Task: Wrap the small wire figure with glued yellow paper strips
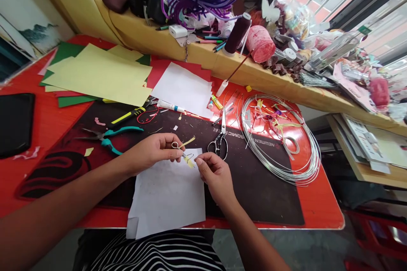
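pinching a small wire piece (188,156) with yellow scraps on it, the left hand (167,147) has its thumb and forefinger drawn together, the other fingers curled under; a thin loop shows above the fingertips. the right hand (214,173) has its thumb and forefinger closed to a narrow pinch just beside the piece's right end; whether they grip it i cannot tell. the piece is between the two hands, over the top edge of the white paper (170,199), which lies on the dark mat (260,182). the left forearm slants in from the lower left, the right from the lower right, knuckles up. scissors (219,137) lie just beyond the right hand, and pliers (111,137) near the left forearm.
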The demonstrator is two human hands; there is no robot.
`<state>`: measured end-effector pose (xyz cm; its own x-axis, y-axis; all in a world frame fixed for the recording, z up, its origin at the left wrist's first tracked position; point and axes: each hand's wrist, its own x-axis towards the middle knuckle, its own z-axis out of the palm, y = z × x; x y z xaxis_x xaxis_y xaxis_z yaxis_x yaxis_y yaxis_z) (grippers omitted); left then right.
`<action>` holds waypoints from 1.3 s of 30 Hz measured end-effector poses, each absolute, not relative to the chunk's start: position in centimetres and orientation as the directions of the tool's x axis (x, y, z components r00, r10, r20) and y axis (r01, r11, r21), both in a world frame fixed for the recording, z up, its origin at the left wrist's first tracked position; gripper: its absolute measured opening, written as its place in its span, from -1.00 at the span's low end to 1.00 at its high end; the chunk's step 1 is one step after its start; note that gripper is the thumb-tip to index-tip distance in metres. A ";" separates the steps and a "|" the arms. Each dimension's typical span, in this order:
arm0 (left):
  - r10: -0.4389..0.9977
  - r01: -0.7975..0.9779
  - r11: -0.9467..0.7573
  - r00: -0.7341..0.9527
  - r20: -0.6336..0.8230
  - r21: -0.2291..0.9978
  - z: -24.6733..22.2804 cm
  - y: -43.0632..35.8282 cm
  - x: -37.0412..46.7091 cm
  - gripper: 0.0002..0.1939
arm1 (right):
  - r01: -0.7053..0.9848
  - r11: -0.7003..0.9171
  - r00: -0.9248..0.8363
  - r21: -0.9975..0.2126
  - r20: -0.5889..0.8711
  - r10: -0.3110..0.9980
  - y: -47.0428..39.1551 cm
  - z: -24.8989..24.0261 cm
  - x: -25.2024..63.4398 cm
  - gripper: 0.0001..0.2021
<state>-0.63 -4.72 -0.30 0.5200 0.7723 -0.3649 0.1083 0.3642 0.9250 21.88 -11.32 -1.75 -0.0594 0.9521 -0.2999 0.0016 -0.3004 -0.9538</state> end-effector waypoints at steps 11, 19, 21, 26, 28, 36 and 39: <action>0.802 0.112 0.346 0.480 -0.356 0.932 -0.2 -4.9 -0.4 -0.71 | 0.378 -0.041 -0.072 -0.925 -0.073 0.995 -12.0 -2.0 21.3 -0.85; 0.796 0.101 0.355 0.489 -0.357 0.930 -0.2 -4.9 -0.2 -0.72 | 0.424 -0.023 -0.073 -0.905 -0.060 0.996 -12.0 -2.2 21.2 -0.86; 0.791 0.094 0.368 0.492 -0.365 0.925 -0.3 -5.0 -0.2 -0.72 | 0.432 -0.016 -0.070 -0.902 -0.051 0.996 -12.0 -2.2 21.2 -0.86; 0.776 0.077 0.405 0.499 -0.386 0.911 -0.6 -5.1 -0.1 -0.70 | 0.436 -0.013 -0.060 -0.900 -0.044 0.997 -11.9 -2.2 21.1 -0.85; 0.777 0.055 0.414 0.497 -0.385 0.908 -0.8 -5.1 0.0 -0.69 | 0.434 -0.013 -0.060 -0.901 -0.043 0.997 -12.0 -2.3 21.0 -0.84; 0.791 0.024 0.426 0.476 -0.385 0.905 -1.1 -5.2 0.1 -0.67 | 0.405 -0.018 -0.067 -0.914 -0.049 0.997 -12.1 -2.5 21.0 -0.83; 0.804 0.032 0.408 0.461 -0.375 0.913 -1.1 -5.2 0.1 -0.67 | 0.412 -0.023 -0.062 -0.911 -0.054 0.997 -12.1 -2.5 21.1 -0.82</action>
<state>0.09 -5.25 -1.11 0.4613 0.8040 -0.3751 0.0317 0.4076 0.9126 21.10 -12.14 -2.55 -0.0618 0.9966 -0.0536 0.4118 -0.0234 -0.9110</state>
